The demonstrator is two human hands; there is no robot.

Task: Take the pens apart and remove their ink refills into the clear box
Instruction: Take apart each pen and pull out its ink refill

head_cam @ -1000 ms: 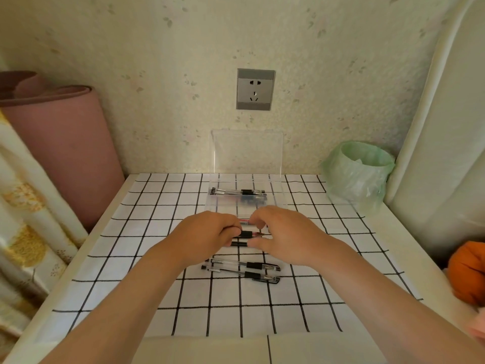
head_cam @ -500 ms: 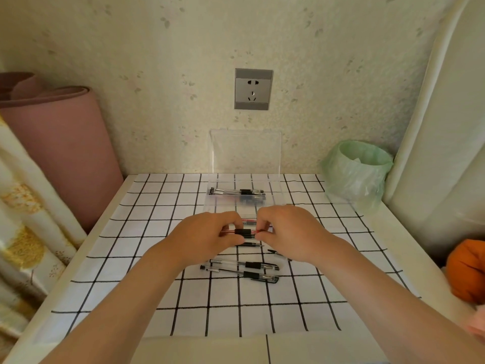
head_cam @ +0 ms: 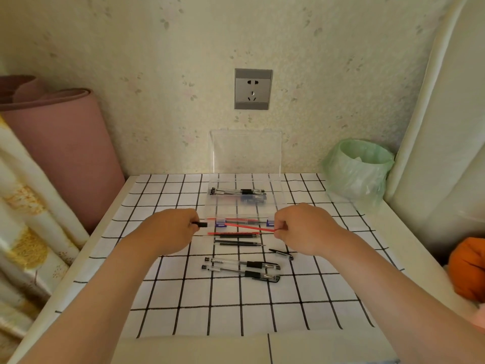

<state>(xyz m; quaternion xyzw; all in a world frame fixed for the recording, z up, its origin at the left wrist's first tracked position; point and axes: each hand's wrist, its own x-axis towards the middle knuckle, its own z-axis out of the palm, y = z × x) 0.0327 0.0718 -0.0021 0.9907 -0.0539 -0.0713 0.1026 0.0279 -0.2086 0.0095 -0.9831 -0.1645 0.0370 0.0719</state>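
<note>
My left hand (head_cam: 170, 229) is curled round a black pen piece (head_cam: 200, 224), and only its dark end pokes out past my fingers. My right hand (head_cam: 307, 227) pinches the right end of a red refill (head_cam: 252, 227) between thumb and forefinger. Half a second ago both hands were nearly touching over the middle of the table, closed on the one pen. Now they have drawn well apart, left and right, and the red refill lies bare in the air between them, slanting slightly down toward my right hand. Its left tip seems just clear of the black piece, though blur keeps me from being sure. Just beyond the hands the clear box (head_cam: 275, 203) has not moved. Its lid (head_cam: 245, 151) stands open against the wall, with pens lying across the far part of the box and something red along its near edge. On the near side of the hands, the loose refills (head_cam: 237, 239), one red and the others black, lie on the checked cloth (head_cam: 183, 298). They had been hidden under my hands and are now in plain sight. A small black part (head_cam: 280, 254) lies to their right. Nearer to me, the two whole pens (head_cam: 242, 267) lie side by side where they were. The green-bagged bin (head_cam: 357, 169) is at the far right and the wall socket (head_cam: 253, 89) is above the box.
</note>
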